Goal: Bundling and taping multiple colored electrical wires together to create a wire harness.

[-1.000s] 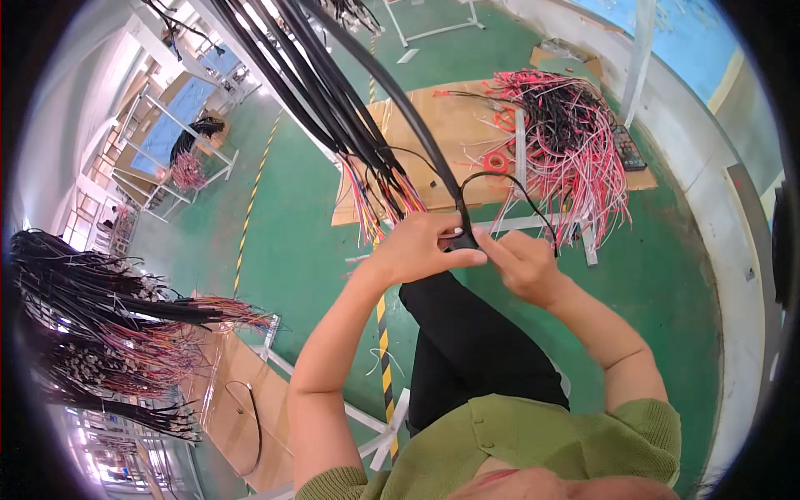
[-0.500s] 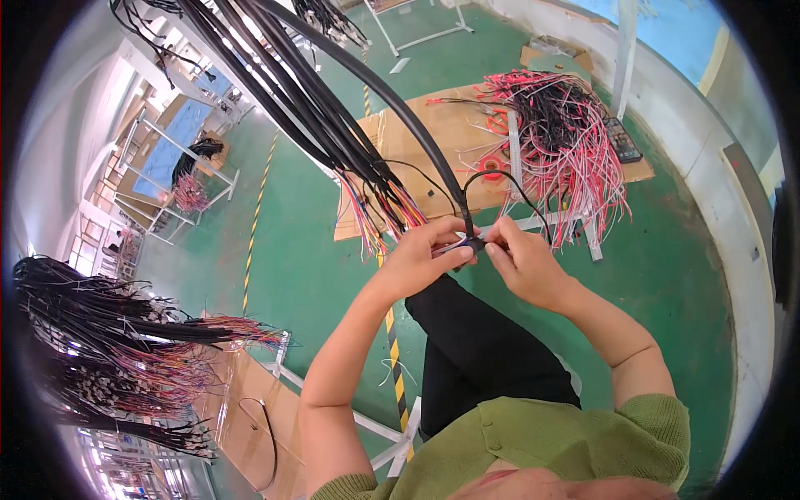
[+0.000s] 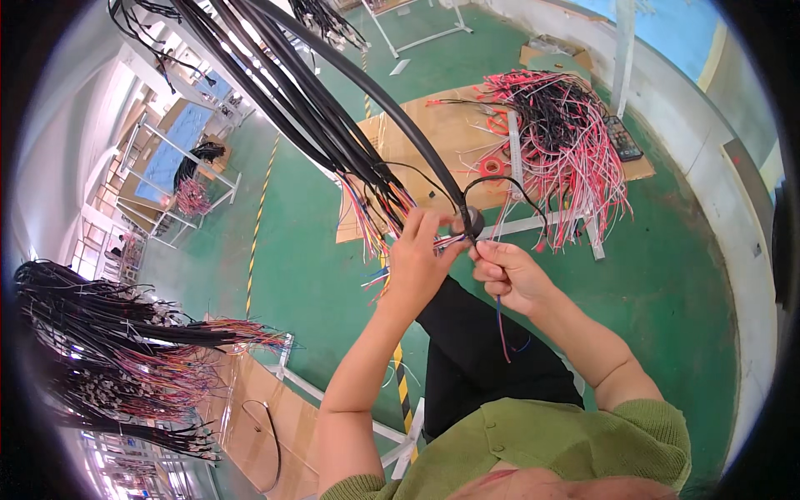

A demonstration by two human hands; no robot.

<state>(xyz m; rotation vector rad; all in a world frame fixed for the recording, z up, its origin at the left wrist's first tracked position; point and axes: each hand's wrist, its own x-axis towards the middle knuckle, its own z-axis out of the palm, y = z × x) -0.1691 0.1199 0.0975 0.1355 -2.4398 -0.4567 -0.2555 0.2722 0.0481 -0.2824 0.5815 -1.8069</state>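
A thick black cable (image 3: 392,104) slopes down from the upper left to a taped joint between my hands. My left hand (image 3: 419,258) is curled beside the joint, its slightly blurred fingertips at a roll of black tape (image 3: 474,222). Thin coloured wires (image 3: 446,242) run between its fingers and thumb. With thumb and forefinger, my right hand (image 3: 512,273) pinches the lower end of the joint. Red and blue wire ends (image 3: 502,327) hang out below that hand. A thin black branch cable (image 3: 508,180) arcs off to the right.
Beyond my hands, a cardboard-topped stand (image 3: 425,125) carries a pile of red, white and black wires (image 3: 567,150), a red tape roll (image 3: 492,167) and a ruler (image 3: 516,150). More black harnesses (image 3: 108,333) hang at left. A white wall (image 3: 692,133) curves along the right.
The black tape roll now shows above the joint. My left hand has turned upright, its fingers raised. My right hand has moved slightly down, and red and blue wire ends now show beneath it.
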